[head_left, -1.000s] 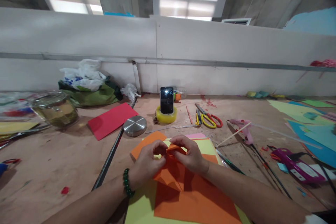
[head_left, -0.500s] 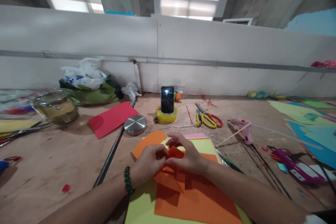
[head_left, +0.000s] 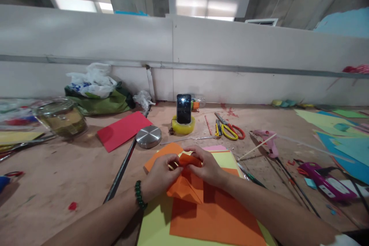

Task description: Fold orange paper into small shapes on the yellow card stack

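Both my hands pinch a folded orange paper piece (head_left: 184, 186) held just above a stack of paper sheets. My left hand (head_left: 159, 175), with a green bead bracelet on its wrist, grips the fold's left side with curled fingers. My right hand (head_left: 205, 167) grips the top right of the fold. Under them lie a flat orange sheet (head_left: 213, 219) and a yellow sheet (head_left: 155, 226), with a pink sheet's edge (head_left: 215, 148) showing at the far side.
On the wooden table (head_left: 57, 184) stand a phone (head_left: 183, 108) on a yellow tape roll, scissors (head_left: 227, 128), a pink glue gun (head_left: 266, 140), a purple glue gun (head_left: 325, 184), a round metal lid (head_left: 148, 137), red paper (head_left: 122, 130), a glass jar (head_left: 62, 117) and a black rod (head_left: 121, 169). Coloured sheets lie at the right.
My fingers have shifted on the orange fold, closing together over it and then spreading slightly; the fold's lower point now hangs a little lower left. Nothing else has moved.
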The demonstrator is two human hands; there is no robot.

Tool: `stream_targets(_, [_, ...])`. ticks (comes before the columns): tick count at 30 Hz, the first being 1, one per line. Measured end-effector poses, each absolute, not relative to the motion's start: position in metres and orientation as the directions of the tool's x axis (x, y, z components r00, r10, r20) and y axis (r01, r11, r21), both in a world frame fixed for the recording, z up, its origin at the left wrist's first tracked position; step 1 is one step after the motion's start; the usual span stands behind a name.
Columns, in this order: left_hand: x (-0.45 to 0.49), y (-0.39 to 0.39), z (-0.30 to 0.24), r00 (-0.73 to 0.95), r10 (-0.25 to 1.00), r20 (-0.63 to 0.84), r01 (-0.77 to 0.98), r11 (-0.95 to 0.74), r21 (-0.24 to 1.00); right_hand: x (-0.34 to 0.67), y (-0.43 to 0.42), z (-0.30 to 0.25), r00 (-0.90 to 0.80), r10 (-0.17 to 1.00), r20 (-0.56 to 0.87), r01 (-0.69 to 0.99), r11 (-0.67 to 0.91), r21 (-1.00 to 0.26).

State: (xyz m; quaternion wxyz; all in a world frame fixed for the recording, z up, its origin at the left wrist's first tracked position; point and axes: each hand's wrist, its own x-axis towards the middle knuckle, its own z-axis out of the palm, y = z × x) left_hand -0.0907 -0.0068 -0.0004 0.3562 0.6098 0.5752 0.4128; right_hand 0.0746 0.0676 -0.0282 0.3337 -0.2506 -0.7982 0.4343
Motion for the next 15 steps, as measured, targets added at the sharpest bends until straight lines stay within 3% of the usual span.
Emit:
stream_targets(5, [-0.090,-0.007,-0.001,0.058,0.995,0.076,0.403,-0.093,0.910,0.074,0.067,-0.030,-0.670,0.664,0.331,0.119,0.537,-0.835])
stream_targets(10, [-0.093,-0.005,-0.003,0.006,0.998,0.062,0.438,-0.059,0.897,0.074,0.072,-0.025,-0.632,0.748,0.201,0.081,0.322,-0.943])
stream_targets(15, [-0.092,-0.005,-0.002,0.081,0.997,-0.018,0.328,-0.009,0.945,0.073,0.070,-0.020,-0.697,0.694,0.181,0.052,0.300,-0.952])
